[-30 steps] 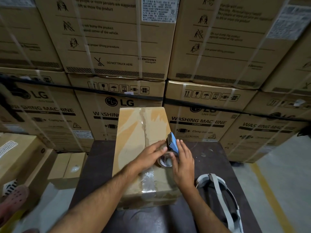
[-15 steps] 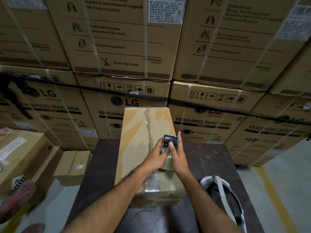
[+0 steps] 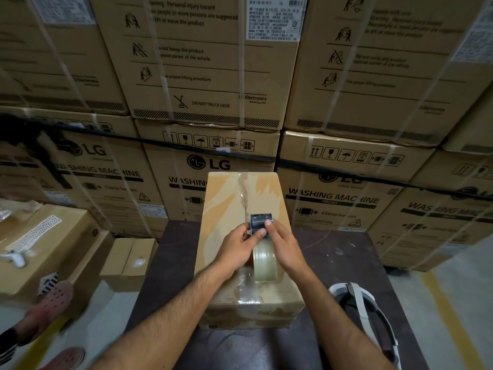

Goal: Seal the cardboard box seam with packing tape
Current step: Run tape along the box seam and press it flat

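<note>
While both hands work: the left hand and right hand pinch the tape roll and its dark cutter.
Done: shiny tape covers the near end of the seam.
Left: the far part looks bare.
Box: lies along the table middle, near edge to far edge.
Around: white headset at the near right corner.
Behind: tall stacked cartons; nothing blocks the seam.

Bare forearms (no sleeves)
</note>
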Action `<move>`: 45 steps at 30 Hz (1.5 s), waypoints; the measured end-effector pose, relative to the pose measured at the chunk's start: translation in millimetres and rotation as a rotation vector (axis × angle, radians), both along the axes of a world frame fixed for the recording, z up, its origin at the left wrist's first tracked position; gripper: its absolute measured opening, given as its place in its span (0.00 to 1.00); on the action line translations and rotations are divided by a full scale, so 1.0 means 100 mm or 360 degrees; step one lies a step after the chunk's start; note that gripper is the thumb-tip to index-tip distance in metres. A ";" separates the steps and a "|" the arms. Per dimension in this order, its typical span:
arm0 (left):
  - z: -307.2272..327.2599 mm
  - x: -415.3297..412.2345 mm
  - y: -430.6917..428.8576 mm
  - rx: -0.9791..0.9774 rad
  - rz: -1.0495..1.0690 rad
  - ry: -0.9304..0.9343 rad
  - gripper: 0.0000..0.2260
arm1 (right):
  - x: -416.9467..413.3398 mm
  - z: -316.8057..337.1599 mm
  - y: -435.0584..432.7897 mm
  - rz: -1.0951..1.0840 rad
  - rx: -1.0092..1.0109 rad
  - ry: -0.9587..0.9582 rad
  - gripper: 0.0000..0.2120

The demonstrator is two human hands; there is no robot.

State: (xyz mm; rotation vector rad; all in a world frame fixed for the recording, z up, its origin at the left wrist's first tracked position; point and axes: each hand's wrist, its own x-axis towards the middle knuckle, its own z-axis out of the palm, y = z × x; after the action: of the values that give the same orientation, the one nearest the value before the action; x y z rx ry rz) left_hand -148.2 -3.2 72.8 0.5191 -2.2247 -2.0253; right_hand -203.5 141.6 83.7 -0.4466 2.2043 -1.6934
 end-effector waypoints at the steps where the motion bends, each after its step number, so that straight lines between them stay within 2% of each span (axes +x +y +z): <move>1: 0.00 0.02 -0.01 -0.0019 -0.0002 -0.0026 0.12 | -0.01 -0.02 -0.01 -0.0014 -0.0048 -0.0004 0.17; 4: -0.04 0.02 -0.04 -0.0066 -0.0027 -0.0083 0.09 | -0.09 -0.07 0.00 -0.0042 -0.0136 0.0105 0.20; 12: 0.04 -0.07 -0.11 0.0007 -0.0088 -0.0125 0.08 | -0.23 0.02 0.06 -0.0114 -0.0208 0.0195 0.12; 17: -0.01 0.00 -0.16 -0.0026 -0.0092 -0.0194 0.14 | -0.19 0.01 0.05 -0.0131 -0.0097 0.0118 0.10; 21: -0.12 0.03 -0.21 -0.0043 -0.0079 -0.0253 0.18 | -0.15 -0.08 0.02 -0.0115 -0.0003 0.0172 0.10; 25: -0.12 0.07 -0.24 -0.0098 -0.0059 -0.0305 0.14 | -0.11 -0.10 0.00 -0.0087 0.0103 0.0295 0.07; 38: -0.10 0.09 -0.30 -0.0188 -0.0105 -0.0382 0.17 | -0.17 -0.11 0.00 0.0097 0.0387 0.0850 0.03; 45: -0.06 0.06 -0.30 -0.0181 -0.0132 -0.0458 0.16 | -0.24 -0.03 0.02 0.0151 0.0522 0.0891 0.03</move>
State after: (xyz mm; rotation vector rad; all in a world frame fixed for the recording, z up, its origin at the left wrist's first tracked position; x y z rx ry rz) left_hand -142.5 -32.7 66.6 0.7613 -2.5464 -1.9540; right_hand -227.9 143.8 80.5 -1.0123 2.7257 -1.2200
